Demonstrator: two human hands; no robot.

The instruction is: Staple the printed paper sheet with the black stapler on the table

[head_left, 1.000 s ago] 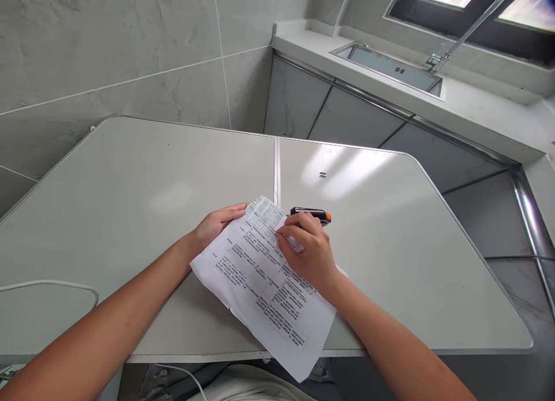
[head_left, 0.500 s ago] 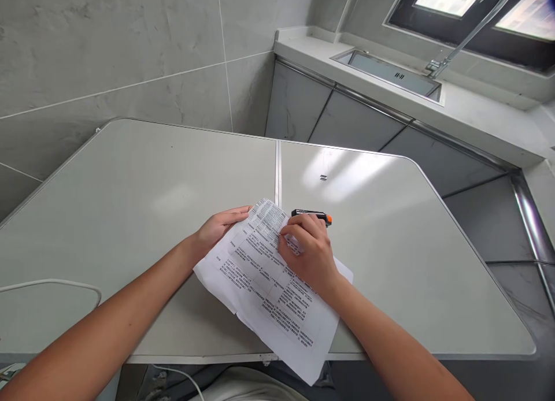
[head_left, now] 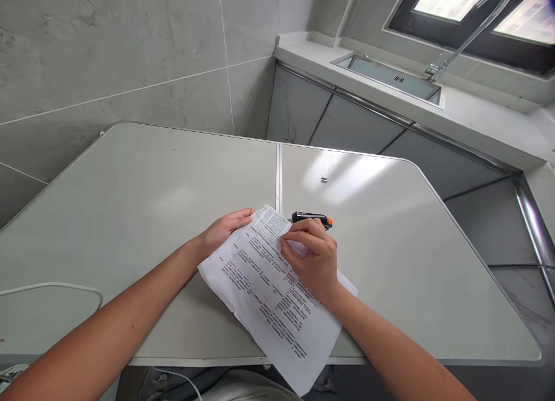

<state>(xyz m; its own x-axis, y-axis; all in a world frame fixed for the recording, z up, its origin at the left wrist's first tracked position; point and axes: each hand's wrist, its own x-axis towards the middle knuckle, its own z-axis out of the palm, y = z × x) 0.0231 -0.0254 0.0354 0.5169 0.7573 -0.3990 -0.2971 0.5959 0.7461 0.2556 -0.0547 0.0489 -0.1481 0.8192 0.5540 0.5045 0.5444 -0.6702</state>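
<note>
A printed sheet of paper lies slanted over the table's near edge, its lower corner hanging past it. Along its upper end is a strip of denser print, which looks like a folded-over part. My left hand grips the upper left edge, its thumb and some fingers partly hidden behind the paper. My right hand is closed in a pinch at the upper right of the sheet, thumb and index fingertip meeting on it. Just beyond the right knuckles lies a black tool with an orange end, its kind unclear.
A pale folding table with a central metal seam spans the view. Two small dark metal pieces lie toward its far side. A white cable curves at the left. Behind stand a counter with a sink and a tap.
The sheet and both hands sit slightly lower in view. The right hand keeps its pinch, with its fingers a little shifted. The left hand's grip looks unchanged.
</note>
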